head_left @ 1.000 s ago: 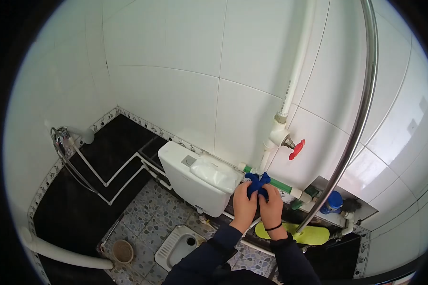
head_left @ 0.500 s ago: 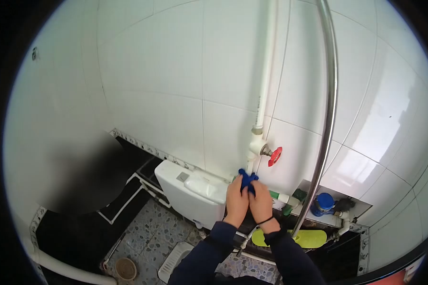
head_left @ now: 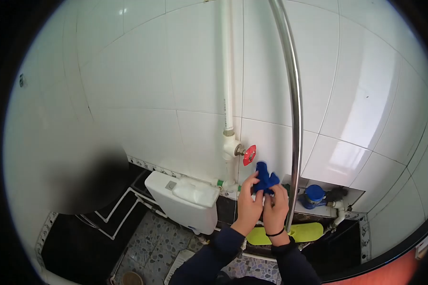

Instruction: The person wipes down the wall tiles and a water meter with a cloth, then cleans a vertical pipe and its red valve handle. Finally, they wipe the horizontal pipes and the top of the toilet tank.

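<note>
A crumpled blue cloth (head_left: 266,179) is held up in front of the tiled wall, between both hands. My left hand (head_left: 250,202) pinches its left side, thumb and fingers closed on the fabric. My right hand (head_left: 277,209), with a black band at the wrist, grips the lower right part. Just above and left of the cloth is a red valve handle (head_left: 249,155) on a white vertical pipe (head_left: 228,71). Below my hands lies a yellow-green, flat, elongated object (head_left: 306,232).
A white toilet cistern (head_left: 183,206) hangs at left, a clear plastic item (head_left: 195,191) on top. A shiny metal pole (head_left: 295,104) rises right of my hands. Beyond it, a blue-capped water meter (head_left: 314,195) sits in a wall recess. A brown round container (head_left: 132,278) stands on the floor.
The view has turned right. My hands have moved with the cloth from the pipe below the valve to its right, and more of the cloth now shows.
</note>
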A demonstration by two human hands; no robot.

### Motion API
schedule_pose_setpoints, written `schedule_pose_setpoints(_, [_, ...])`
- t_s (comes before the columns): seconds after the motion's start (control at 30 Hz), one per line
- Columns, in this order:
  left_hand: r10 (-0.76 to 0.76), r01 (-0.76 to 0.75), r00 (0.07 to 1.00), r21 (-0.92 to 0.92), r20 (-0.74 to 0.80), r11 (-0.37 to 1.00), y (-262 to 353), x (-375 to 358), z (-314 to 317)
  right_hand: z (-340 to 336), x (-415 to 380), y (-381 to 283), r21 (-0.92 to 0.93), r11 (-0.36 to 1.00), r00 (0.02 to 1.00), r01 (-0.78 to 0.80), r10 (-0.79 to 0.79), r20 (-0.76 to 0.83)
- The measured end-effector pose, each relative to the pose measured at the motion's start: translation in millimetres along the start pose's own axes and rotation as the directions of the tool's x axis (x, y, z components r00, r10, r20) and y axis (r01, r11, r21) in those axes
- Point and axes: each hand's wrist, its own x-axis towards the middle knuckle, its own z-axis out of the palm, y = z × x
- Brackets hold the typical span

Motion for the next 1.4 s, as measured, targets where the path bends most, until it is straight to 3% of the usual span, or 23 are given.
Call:
schedule_pose_setpoints(0.03, [0.125, -0.125, 0.992, 0.012, 0.011, 0.992, -2, 9, 6, -2, 8, -3, -0.016, 0.999, 0.999, 0.051, -0.052, -0.014])
schedule_pose_setpoints(0.17, [0.331, -0.336, 0.941, 0.117, 0.064, 0.934, 25, 46, 20, 0, 33, -1, -0.153, 0.955, 0.963, 0.253, -0.264, -0.055])
schedule_pose_setpoints(0.3, [0.443, -0.488, 0.872, 0.290, 0.208, 0.823, 20, 72, 24, 8, 46, 9, -0.179, 0.958, 0.973, 0.224, -0.229, -0.010])
schedule_pose_setpoints(0.67, [0.310, -0.395, 0.916, 0.447, 0.254, 0.803, -31, 28, 18, 22, -1, 51, -0.142, 0.987, 0.996, 0.079, -0.072, 0.049])
schedule_pose_setpoints(0.8, [0.271, -0.367, 0.927, 0.482, 0.258, 0.796, -47, 14, 13, 22, -16, 60, -0.320, 0.941, 0.992, 0.110, -0.083, 0.098])
schedule_pose_setpoints(1.0, [0.189, -0.291, 0.952, 0.523, 0.241, 0.801, -52, -1, 0, 4, -14, 47, -0.213, 0.976, 0.987, 0.041, -0.006, 0.164])
schedule_pose_setpoints(1.1, [0.052, -0.085, 0.995, 0.489, 0.082, 0.868, -44, -15, 1, -3, -18, 32, -0.162, 0.987, 0.982, 0.015, 0.016, 0.186])
schedule_pose_setpoints(1.2, [0.077, -0.075, 0.997, 0.325, 0.007, 0.943, -39, -15, 5, -3, -22, 24, -0.078, 0.996, 0.990, -0.045, 0.054, 0.127])
schedule_pose_setpoints(1.3, [0.121, -0.121, 0.993, 0.243, 0.013, 0.963, -18, 2, 14, 1, -11, 22, -0.072, 0.994, 0.996, 0.081, -0.078, 0.039])
schedule_pose_setpoints(1.4, [0.271, -0.272, 0.962, 0.240, 0.039, 0.932, -11, 32, 21, -2, 13, 9, -0.076, 0.988, 0.988, 0.138, -0.131, 0.087])
